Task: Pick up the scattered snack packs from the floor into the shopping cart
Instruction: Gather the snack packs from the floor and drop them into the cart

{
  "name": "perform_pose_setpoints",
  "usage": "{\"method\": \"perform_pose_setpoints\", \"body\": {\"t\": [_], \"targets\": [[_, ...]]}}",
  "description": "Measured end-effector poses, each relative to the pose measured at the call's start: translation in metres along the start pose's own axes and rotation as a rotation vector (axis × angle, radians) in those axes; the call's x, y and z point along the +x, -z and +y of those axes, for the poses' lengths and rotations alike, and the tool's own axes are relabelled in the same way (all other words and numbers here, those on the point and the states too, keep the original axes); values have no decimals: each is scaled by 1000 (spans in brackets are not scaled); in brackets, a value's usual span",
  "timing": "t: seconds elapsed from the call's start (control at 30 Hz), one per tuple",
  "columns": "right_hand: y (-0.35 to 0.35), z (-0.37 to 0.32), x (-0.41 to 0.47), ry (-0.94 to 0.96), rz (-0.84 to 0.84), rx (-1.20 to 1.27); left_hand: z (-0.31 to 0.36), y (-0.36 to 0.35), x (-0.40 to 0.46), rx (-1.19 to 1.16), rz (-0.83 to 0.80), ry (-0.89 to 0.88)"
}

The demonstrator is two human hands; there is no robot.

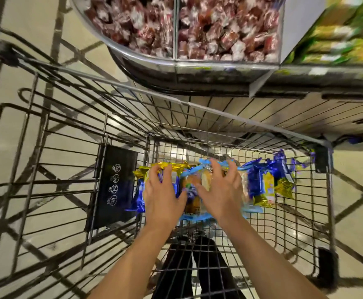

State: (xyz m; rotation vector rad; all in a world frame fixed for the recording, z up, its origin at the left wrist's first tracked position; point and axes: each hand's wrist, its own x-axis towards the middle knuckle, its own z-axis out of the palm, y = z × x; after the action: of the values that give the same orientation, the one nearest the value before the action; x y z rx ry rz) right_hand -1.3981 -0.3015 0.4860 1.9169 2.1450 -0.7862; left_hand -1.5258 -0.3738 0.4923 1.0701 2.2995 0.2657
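Several snack packs lie in the wire shopping cart (198, 107). A clear pack with a light-blue edge (194, 205) holds a bun and sits in the middle. A gold and blue pack (177, 166) is at its left, and blue and yellow packs (262, 185) are at its right. My left hand (161, 194) lies on the gold and blue pack with its fingers spread. My right hand (221, 188) is over the clear pack, fingers splayed and tips slightly bent. Neither hand clearly grips a pack.
A black child-seat flap (113, 186) stands at the cart's left end. Bins of red wrapped sweets (219, 29) overhang the cart's far side, beside a shelf of green packs (338, 35). My legs in black trousers (198, 268) show through the mesh. Tiled floor surrounds the cart.
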Motion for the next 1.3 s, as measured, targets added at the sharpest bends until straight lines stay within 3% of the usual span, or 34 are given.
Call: {"method": "perform_pose_setpoints", "body": {"t": [0.3,0.6,0.9,1.3], "targets": [[75,1,-54,6,120,135,34,47,-47,14,55,-112],[162,60,-125,8,316,209,137,68,-118,-46,127,-474],[235,206,-213,-80,525,323,231,36,-221,1,104,-699],[273,444,-364,-161,531,364,364,-88,-422,-42,55,-793]]}}
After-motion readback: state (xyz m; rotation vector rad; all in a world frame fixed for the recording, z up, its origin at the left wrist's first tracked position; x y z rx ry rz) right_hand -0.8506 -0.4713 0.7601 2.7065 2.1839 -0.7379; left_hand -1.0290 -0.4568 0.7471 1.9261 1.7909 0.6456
